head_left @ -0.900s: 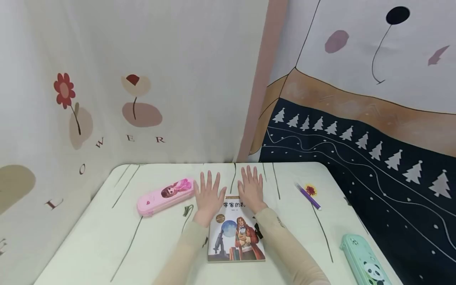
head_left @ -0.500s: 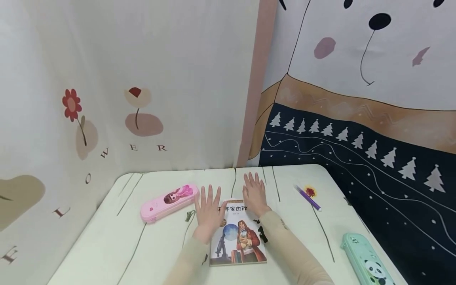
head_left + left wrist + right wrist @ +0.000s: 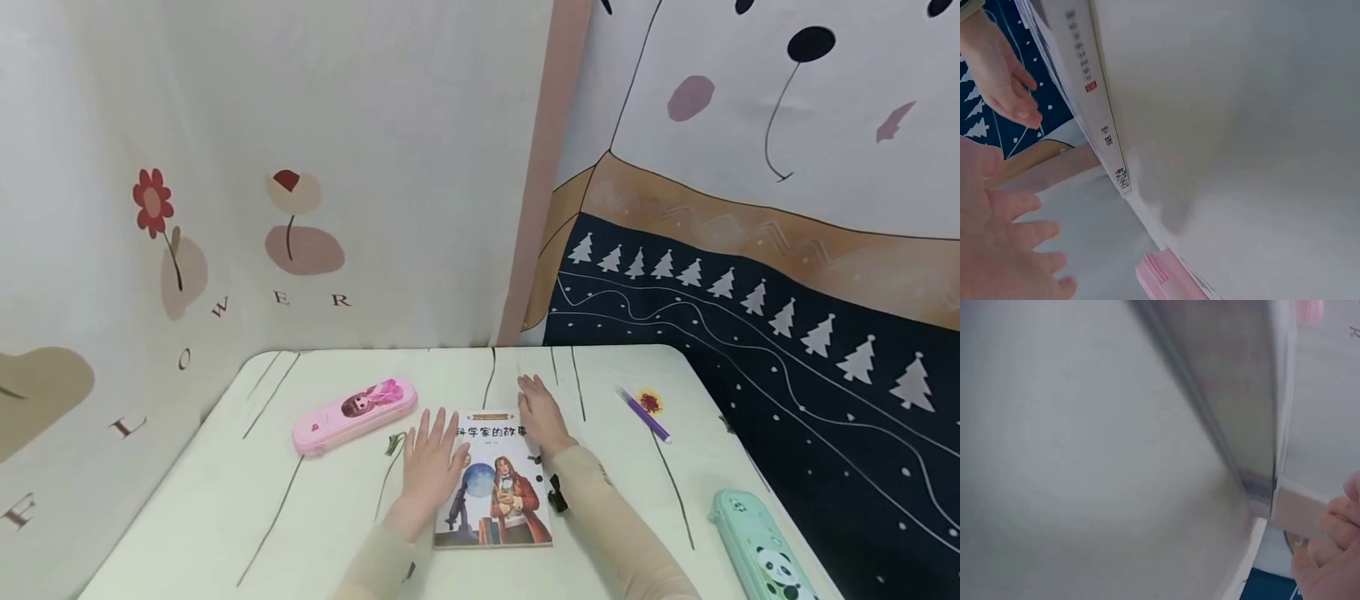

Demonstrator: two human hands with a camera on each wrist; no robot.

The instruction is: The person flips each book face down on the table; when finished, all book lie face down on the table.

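Note:
A book (image 3: 491,492) with a white cover, showing a long-haired figure in a red coat, lies flat on the white table (image 3: 300,533). My left hand (image 3: 427,471) is at its left edge, fingers spread and fairly straight. On the far right side, my right hand (image 3: 545,415) is beside the top corner, its fingers extended and close together. The left wrist view shows the book's spine (image 3: 1094,106) beyond my left fingers. A blurred side of the book (image 3: 1235,394) appears in the right wrist view. Whether either hand touches the book, I cannot tell.
A pink pencil case (image 3: 354,415) lies to the left, beyond my left hand. On the right are a purple pen (image 3: 647,417) and a mint-green pencil case (image 3: 763,546) with a panda. Printed curtains (image 3: 420,208) hang behind the table.
My left hand has drawn nearer to me and slightly left. The right hand has turned more onto its side and shifted right, uncovering more of the book's title. The head view has tilted.

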